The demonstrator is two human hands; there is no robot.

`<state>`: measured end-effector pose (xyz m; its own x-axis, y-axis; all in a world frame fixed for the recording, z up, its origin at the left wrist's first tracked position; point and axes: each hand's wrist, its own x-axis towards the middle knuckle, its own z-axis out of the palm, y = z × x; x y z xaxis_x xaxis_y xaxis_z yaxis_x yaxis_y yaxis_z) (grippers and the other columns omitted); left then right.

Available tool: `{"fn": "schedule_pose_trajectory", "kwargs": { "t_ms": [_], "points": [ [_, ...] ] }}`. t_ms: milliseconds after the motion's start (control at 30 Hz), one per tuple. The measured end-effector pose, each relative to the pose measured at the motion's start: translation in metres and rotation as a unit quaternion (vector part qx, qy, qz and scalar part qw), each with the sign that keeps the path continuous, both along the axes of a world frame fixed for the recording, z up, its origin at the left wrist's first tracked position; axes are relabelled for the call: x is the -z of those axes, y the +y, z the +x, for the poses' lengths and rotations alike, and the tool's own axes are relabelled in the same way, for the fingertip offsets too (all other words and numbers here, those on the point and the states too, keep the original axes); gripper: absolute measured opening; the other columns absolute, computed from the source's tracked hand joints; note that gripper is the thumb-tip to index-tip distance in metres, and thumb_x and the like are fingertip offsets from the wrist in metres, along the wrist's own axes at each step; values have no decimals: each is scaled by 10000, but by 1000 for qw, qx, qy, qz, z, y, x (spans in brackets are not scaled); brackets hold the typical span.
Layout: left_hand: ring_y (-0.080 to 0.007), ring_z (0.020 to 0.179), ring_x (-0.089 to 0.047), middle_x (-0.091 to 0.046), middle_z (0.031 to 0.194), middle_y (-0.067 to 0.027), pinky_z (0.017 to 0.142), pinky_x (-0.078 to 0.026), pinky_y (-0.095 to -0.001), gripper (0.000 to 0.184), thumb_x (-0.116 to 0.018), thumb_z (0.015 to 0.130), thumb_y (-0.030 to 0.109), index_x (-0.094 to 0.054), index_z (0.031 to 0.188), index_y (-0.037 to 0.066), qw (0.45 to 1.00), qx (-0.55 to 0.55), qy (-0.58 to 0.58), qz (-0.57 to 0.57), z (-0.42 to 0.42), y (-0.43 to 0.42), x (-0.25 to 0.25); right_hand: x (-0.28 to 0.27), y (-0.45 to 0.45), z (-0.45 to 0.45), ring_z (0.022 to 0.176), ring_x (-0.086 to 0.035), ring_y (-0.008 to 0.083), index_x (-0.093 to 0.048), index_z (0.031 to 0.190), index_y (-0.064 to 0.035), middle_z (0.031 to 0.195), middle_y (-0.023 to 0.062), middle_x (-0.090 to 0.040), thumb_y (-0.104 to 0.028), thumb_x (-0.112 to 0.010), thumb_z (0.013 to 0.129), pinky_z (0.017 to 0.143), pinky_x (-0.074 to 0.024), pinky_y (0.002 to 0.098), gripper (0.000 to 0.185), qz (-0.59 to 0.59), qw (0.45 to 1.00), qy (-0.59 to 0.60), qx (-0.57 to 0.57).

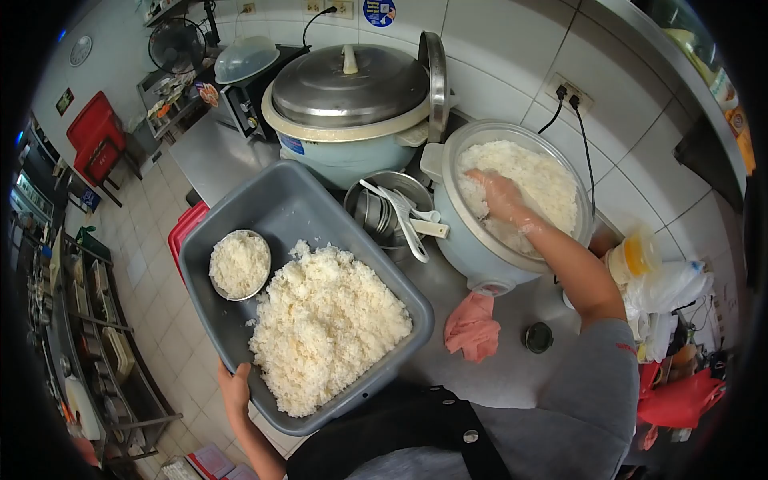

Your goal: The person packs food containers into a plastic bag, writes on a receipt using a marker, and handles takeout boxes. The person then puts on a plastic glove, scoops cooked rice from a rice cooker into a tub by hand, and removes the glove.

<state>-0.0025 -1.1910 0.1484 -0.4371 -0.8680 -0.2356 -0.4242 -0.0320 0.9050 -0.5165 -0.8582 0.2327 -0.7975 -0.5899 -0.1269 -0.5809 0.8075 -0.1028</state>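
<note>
My left hand (pixel 234 388) grips the near left rim of a grey plastic tub (pixel 308 192), which is tilted toward me. A large heap of cooked white rice (pixel 328 328) fills much of the tub, and beside it sits a small round bowl filled with rice (pixel 240 265). On the right, my right hand (pixel 502 198), in what looks like a clear plastic glove, is down in an open rice cooker (pixel 488 252). Its fingers curl into the cooked rice (pixel 536 172) there, with the tips partly buried.
A larger lidded rice cooker (pixel 348 88) stands against the tiled wall. Between the cookers, a metal pot (pixel 412 186) holds metal cups and white ladles (pixel 408 224). A pink cloth (pixel 473 328) and a small dark jar (pixel 538 337) lie near the counter front. A red chair (pixel 98 132) stands across the floor.
</note>
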Motion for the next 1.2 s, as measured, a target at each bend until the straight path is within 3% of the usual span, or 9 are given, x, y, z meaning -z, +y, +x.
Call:
{"fn": "schedule_pose_trajectory", "kwargs": {
  "t_ms": [167, 267, 467, 700, 800, 833, 967, 1100, 1200],
  "points": [
    [-193, 808, -598, -643, 944, -101, 746, -480, -314, 433, -562, 728, 60, -569, 1152, -29, 1000, -6, -10, -6, 1, 1, -2, 17, 20, -49, 1157, -537, 304, -476, 1343, -170, 1236, 148, -558, -150, -718, 743, 938, -452, 401, 647, -230, 958, -171, 32],
    [-203, 808, -605, -650, 939, -106, 757, -482, -319, 439, -567, 724, 71, -572, 1151, -32, 1000, -8, -9, 9, 0, 4, -7, -31, 21, -27, 1178, -495, 219, -535, 1262, -158, 1279, 129, -520, -391, -734, 714, 966, -400, 385, 628, -339, 881, -211, 254],
    [-213, 863, -626, -663, 981, -138, 801, -489, -327, 486, -564, 708, 83, -560, 1176, -46, 1000, 5, -6, 2, 0, 2, -8, -15, 45, -78, 1018, -611, 215, -520, 1274, -116, 1121, 121, -629, -297, -627, 872, 867, -507, 371, 453, -546, 707, -433, 122],
    [-200, 811, -615, -648, 938, -115, 746, -495, -325, 465, -591, 713, 98, -554, 1156, -39, 1000, 0, -19, -8, 2, -1, -2, -103, -128, 126, 709, -660, 155, -479, 1282, -34, 964, 119, -683, -247, -751, 824, 636, -558, 261, 573, -434, 767, -471, -41],
    [-191, 812, -612, -645, 935, -111, 748, -494, -320, 464, -586, 714, 83, -550, 1161, -37, 1000, -4, -14, -10, 0, 1, -4, -54, -194, 180, 918, -646, 133, -596, 1216, -51, 1060, 69, -662, -123, -701, 843, 773, -544, 266, 394, -309, 761, -542, -175],
    [-191, 812, -612, -645, 935, -111, 748, -494, -320, 464, -586, 714, 83, -550, 1161, -37, 1000, -4, -15, -10, 0, 0, -3, -19, -213, 191, 1008, -616, 152, -599, 1236, -90, 1125, 71, -647, -51, -659, 834, 859, -513, 276, 408, -341, 664, -622, -234],
    [-203, 809, -614, -650, 934, -121, 758, -494, -323, 462, -580, 709, 81, -554, 1153, -43, 1000, -18, -3, -11, 4, 0, 2, 72, -289, 238, 1259, -486, 303, -556, 1314, -183, 1367, 174, -499, -83, -727, 760, 1055, -399, 370, 589, -150, 768, -407, -471],
    [-214, 820, -619, -655, 957, -134, 766, -497, -332, 478, -577, 707, 85, -553, 1166, -47, 1000, -12, 12, 17, -2, 3, -7, 20, -277, 250, 1392, -292, 372, -398, 1443, -228, 1511, 236, -262, -257, -829, 672, 1130, -290, 417, 885, -109, 800, -297, -510],
    [-213, 858, -622, -658, 1002, -118, 778, -488, -329, 498, -570, 710, 67, -551, 1197, -36, 1000, 12, 13, 8, -1, 1, 0, -28, -248, 207, 1343, -377, 348, -408, 1433, -145, 1461, 211, -368, -361, -821, 684, 1117, -314, 438, 882, -210, 826, -245, -462]
  ]
}}
